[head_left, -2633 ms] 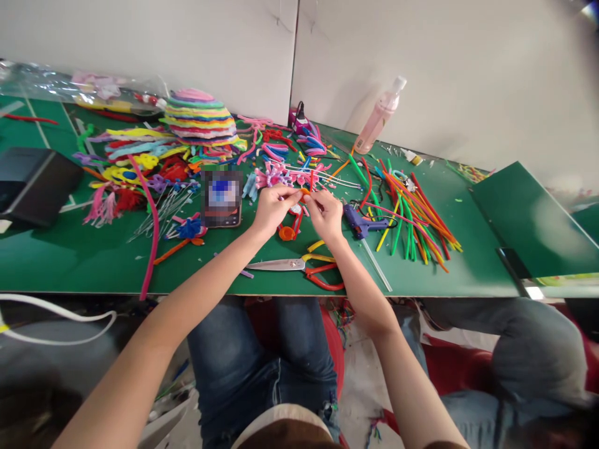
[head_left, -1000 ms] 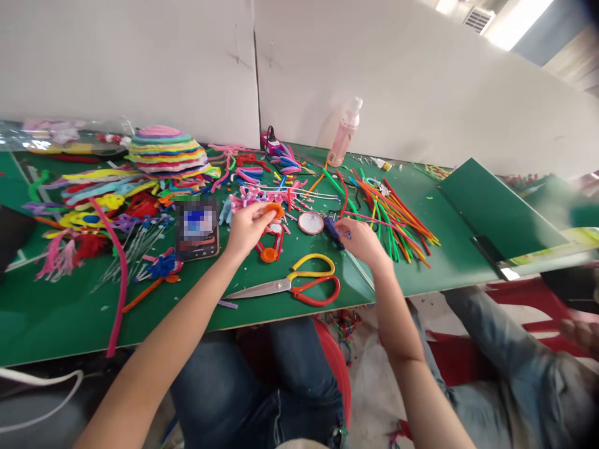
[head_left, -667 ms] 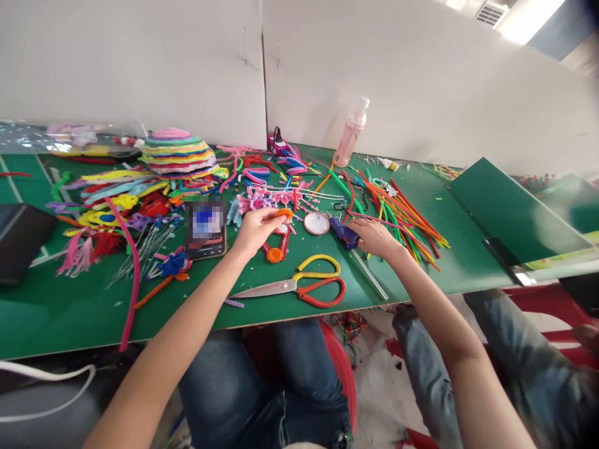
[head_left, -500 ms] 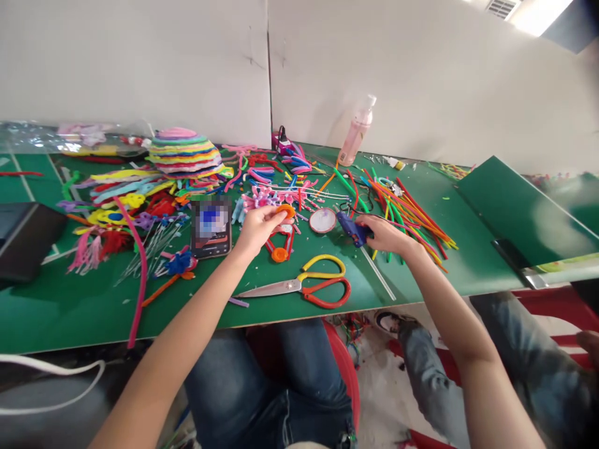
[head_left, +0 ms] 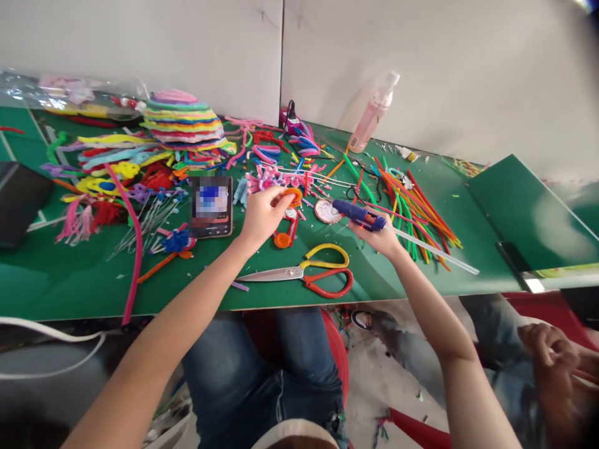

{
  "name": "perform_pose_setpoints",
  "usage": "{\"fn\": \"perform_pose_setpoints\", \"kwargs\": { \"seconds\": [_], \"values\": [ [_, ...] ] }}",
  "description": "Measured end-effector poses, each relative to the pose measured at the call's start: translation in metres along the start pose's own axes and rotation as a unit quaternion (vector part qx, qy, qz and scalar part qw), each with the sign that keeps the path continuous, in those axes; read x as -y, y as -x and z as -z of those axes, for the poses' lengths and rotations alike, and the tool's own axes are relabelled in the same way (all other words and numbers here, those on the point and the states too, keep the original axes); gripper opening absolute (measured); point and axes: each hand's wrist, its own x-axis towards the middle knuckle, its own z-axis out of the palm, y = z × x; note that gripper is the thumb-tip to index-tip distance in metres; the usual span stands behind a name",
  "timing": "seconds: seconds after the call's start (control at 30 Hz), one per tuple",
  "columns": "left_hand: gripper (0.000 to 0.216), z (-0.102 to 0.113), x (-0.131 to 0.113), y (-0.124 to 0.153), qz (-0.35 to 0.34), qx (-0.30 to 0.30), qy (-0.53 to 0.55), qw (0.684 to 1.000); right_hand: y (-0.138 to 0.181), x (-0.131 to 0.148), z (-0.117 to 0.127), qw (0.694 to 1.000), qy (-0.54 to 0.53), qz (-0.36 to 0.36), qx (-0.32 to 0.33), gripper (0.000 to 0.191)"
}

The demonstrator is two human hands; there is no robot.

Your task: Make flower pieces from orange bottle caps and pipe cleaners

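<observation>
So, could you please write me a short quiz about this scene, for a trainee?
1. True or false: the right hand holds the glue gun.
2. What does the left hand pinch? A bottle; B orange ring; C phone.
3. Which two colours are the handles of the scissors?
Key: 1 true; 2 B; 3 yellow and red.

Bright, even light from above; I note only soft, short shadows on the green table (head_left: 70, 280). Pale glare on the tilted green board (head_left: 547, 224), far right. Centre sharp, left hand (head_left: 262, 215) crisp. Edges bow outward. Another person's hand (head_left: 547, 352), near right, is motion-smeared. Phone screen (head_left: 211, 201) pixelated.
</observation>
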Motion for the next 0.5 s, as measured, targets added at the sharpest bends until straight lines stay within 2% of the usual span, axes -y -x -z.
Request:
{"fn": "perform_pose_setpoints", "kwargs": {
  "seconds": [0.1, 0.27, 0.5],
  "values": [
    [0.019, 0.000, -0.005, 0.003, -0.033, -0.029, -0.035, 0.998, 0.005, 0.016, -0.011, 0.999, -0.041, -0.023, -0.013, 0.027],
    [0.022, -0.001, -0.004, 0.005, -0.085, -0.053, -0.082, 0.992, 0.008, 0.035, -0.027, 0.998, -0.025, 0.014, -0.055, 0.025],
    [0.023, -0.003, -0.001, 0.008, -0.134, -0.051, -0.153, 0.978, 0.006, 0.033, -0.036, 0.993, 0.056, 0.075, -0.069, 0.026]
  ]
}}
